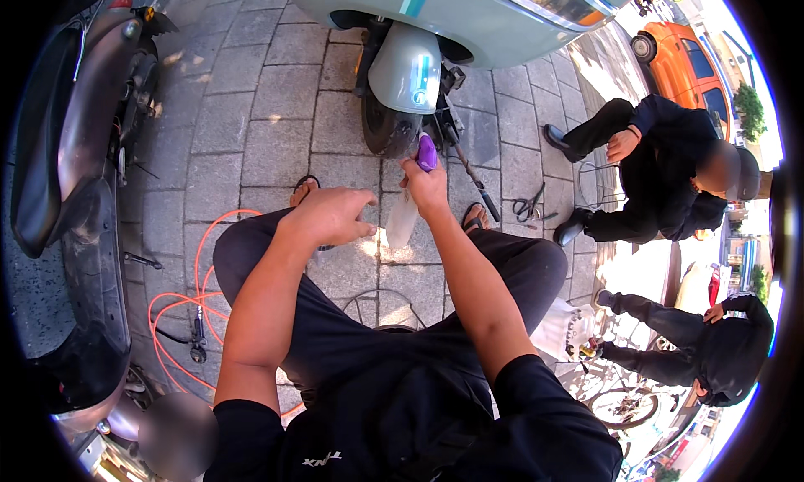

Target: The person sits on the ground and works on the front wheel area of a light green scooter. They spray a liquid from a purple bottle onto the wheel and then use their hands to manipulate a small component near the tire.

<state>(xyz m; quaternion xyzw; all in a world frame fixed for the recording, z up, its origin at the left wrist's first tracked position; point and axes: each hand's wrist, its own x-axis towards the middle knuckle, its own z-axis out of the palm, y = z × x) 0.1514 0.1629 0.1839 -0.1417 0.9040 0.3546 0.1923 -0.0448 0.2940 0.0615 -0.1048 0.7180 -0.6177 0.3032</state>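
Note:
My right hand is wrapped round the neck of a spray bottle with a purple head and a clear, whitish body. The bottle's head points at the black tyre of a pale grey-green scooter. Over that wheel sits a matching fender. My left hand is held out in the air left of the bottle, its fingers apart and nothing in them. A black bar with a dark grip slants down from beside the wheel, to the right of my right hand.
Scissors-like tools lie on the paving at the right, near a crouching person in dark clothes. An orange hose with a metal fitting coils at my left. A dark scooter stands at far left. Another person stands behind right.

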